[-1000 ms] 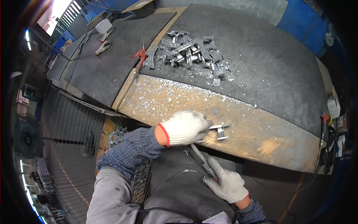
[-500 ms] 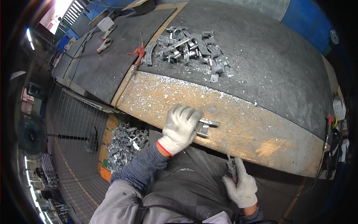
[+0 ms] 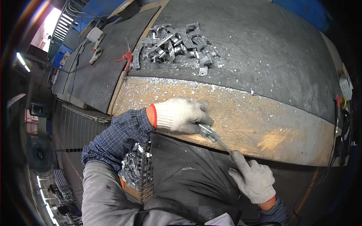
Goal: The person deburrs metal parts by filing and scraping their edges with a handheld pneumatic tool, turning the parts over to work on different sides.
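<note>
My left hand (image 3: 182,115), in a white knit glove with a red cuff, is closed on a small grey cast-metal part (image 3: 206,132) and holds it at the front edge of the wooden strip (image 3: 249,130). In my gloved right hand (image 3: 254,180), to the right and nearer my body, is a file (image 3: 222,144) with a slim grey blade. The blade reaches up to the left and meets the near end of the part. Its handle is mostly hidden in my palm.
Beyond the wood, similar metal parts (image 3: 175,45) lie heaped on a black mat (image 3: 264,56), with bright flakes around. A red air gun (image 3: 127,58) lies left of the heap. By my left leg stands a wire basket (image 3: 146,171) of metal pieces. Gloves (image 3: 96,55) lie far left.
My left hand has turned, its forearm now coming in from the left, and the part is tilted toward the right. My right hand has brought the file's blade up against the part.
</note>
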The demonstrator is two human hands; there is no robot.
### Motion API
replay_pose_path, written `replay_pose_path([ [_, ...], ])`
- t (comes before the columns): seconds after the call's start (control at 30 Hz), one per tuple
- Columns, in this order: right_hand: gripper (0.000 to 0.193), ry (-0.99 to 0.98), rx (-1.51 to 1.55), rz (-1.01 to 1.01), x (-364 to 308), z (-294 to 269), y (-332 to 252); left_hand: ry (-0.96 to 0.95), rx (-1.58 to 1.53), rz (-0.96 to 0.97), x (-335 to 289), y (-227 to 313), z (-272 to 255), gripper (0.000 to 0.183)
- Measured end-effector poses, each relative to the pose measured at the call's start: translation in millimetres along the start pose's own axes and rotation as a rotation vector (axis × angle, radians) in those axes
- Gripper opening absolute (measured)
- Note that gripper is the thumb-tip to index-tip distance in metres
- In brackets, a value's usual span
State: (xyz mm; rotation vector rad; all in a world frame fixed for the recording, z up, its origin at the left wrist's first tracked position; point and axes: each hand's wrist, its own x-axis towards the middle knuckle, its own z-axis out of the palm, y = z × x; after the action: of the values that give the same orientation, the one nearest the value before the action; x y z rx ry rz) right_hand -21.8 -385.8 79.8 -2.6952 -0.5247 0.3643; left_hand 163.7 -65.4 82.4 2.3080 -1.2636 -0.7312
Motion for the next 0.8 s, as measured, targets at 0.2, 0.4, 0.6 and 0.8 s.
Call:
replay_pose_path([
  [0.2, 0.06, -0.052, -0.095, -0.039, 9, -4, 1, -0.029, 0.063, 0.014, 3, 2, -3, 0.049],
  [0.4, 0.058, -0.142, -0.105, -0.048, 25, -3, -2, 0.024, 0.023, 0.054, -2, -9, 3, 0.051],
  [0.6, 0.059, -0.09, -0.125, -0.066, 20, -2, -3, 0.036, 0.027, 0.052, -2, -9, 5, 0.053],
  [0.8, 0.061, -0.097, -0.132, -0.033, 23, -1, -4, 0.029, 0.056, 0.028, -3, -7, 6, 0.054],
])
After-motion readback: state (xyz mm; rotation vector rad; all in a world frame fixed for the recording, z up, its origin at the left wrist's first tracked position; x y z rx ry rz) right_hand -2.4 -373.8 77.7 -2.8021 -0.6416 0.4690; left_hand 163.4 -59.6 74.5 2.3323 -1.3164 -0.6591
